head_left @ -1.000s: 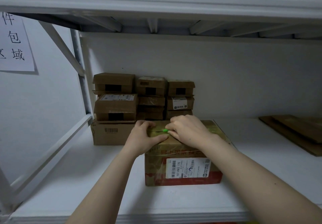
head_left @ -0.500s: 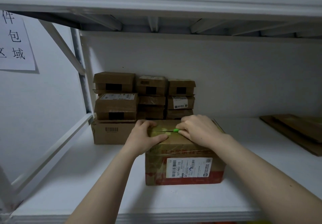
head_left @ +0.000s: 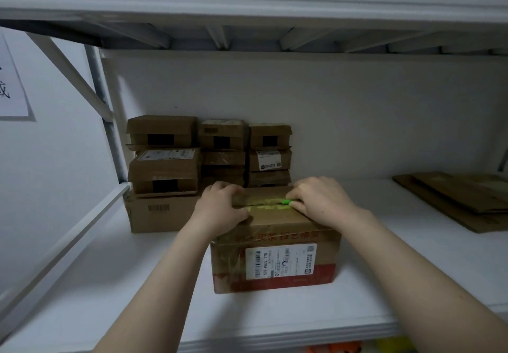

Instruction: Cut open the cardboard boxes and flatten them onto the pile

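Observation:
A taped cardboard box [head_left: 275, 264] with a white shipping label stands on the white shelf in front of me. My left hand [head_left: 221, 209] grips its top left edge, fingers curled over the far side. My right hand [head_left: 321, 201] holds a small green cutter [head_left: 286, 202], whose tip lies on the tape seam along the top. The seam shows a greenish strip between my hands. The blade itself is hidden under my fingers.
Several small cardboard boxes [head_left: 209, 154] are stacked against the back wall behind the box, on a larger carton [head_left: 159, 212]. A pile of flattened cardboard [head_left: 464, 198] lies at the right of the shelf [head_left: 110, 284]. An upper shelf hangs low overhead.
My right hand has drawn the green cutter to the right along the top seam, away from my left hand. The left hand stays on the box's left edge.

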